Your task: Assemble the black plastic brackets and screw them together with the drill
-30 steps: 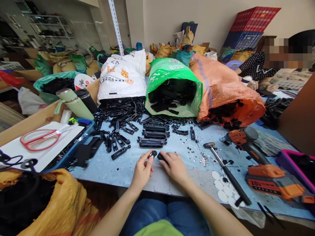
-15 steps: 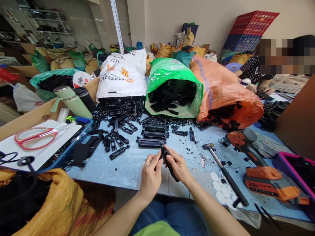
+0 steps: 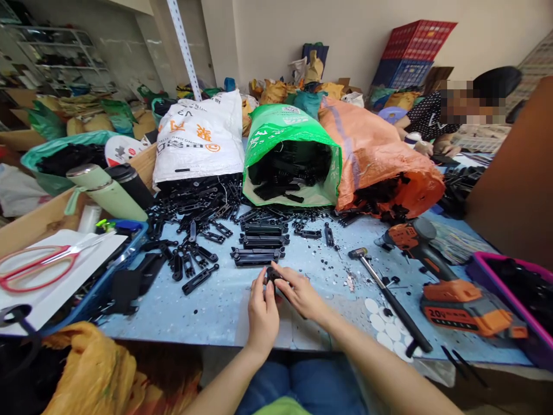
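One pale blue, paint-speckled worktop carries everything here. At its far side three woven sacks lie on their sides with their mouths toward the person: a white printed sack, a green sack and an orange sack, each spilling black plastic parts. To the right lies an orange cordless drill, and just beside it a black-handled hammer among white round discs. Nearer the middle is a short row of long black plastic bars, laid side by side. Just in front of them, over the near part of the worktop, the left hand and the right hand meet around a small black plastic piece. Each grip is closed on it with thumb and fingertips; its rounded end shows above the fingers, while the rest is hidden between the hands. The piece looks light, stiff and smooth, likely a little slippery but not fragile. A fingertip pinch on its flat sides near the rounded end seems the surest hold, with the other hand steadying the hidden length.
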Demonstrator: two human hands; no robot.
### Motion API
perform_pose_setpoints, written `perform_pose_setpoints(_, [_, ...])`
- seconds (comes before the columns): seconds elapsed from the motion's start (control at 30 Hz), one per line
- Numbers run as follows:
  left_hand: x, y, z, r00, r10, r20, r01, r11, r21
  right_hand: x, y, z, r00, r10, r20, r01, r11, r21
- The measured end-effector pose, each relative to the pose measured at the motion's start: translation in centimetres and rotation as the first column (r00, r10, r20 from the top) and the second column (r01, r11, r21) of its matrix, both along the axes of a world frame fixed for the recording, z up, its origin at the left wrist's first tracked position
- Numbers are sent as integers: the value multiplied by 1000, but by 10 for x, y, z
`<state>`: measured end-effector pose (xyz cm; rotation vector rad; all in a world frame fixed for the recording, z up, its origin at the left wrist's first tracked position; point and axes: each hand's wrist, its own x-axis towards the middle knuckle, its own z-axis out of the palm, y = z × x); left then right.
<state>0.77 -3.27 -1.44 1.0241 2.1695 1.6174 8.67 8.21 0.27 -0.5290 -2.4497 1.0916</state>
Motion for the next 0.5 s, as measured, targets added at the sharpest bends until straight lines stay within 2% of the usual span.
perform_pose_setpoints(0.03, [-1, -3, -4, 1000, 8, -12, -9, 997, -82, 2, 21, 2, 994, -52, 96, 47, 997, 56])
perform_pose_setpoints(0.07, [-3, -6, -6, 998, 3, -69, -14, 986, -164, 5, 46, 5, 972, -159, 175, 140, 983, 120])
perform_pose_setpoints(0.1, [-7, -8, -6, 986, -31, -164, -9, 972, -235, 10, 74, 9, 909, -342, 238, 301, 934, 190])
perform_pose_setpoints(0.13, [-12, -9, -4, 955, -108, -277, 24, 956, -291, 15, 105, 13, 773, -552, 311, 489, 832, 262])
perform_pose_setpoints(0.2, [-21, -6, 3, 809, -363, -463, 188, 905, -381, 26, 166, 22, 600, -732, 323, 662, 681, 314])
perform_pose_setpoints(0.27, [-27, 3, 11, 589, -619, -519, 393, 781, -485, 34, 218, 28, 451, -831, 325, 772, 546, 324])
perform_pose_setpoints(0.33, [-28, 13, 18, 427, -752, -503, 474, 659, -584, 39, 256, 29, 328, -878, 348, 850, 435, 296])
perform_pose_setpoints(0.4, [-26, 20, 21, 378, -776, -505, 436, 631, -642, 41, 279, 25, 241, -889, 389, 902, 353, 248])
perform_pose_setpoints(0.5, [-24, 18, 24, 385, -744, -546, 339, 665, -666, 45, 292, 14, 194, -878, 437, 937, 297, 182])
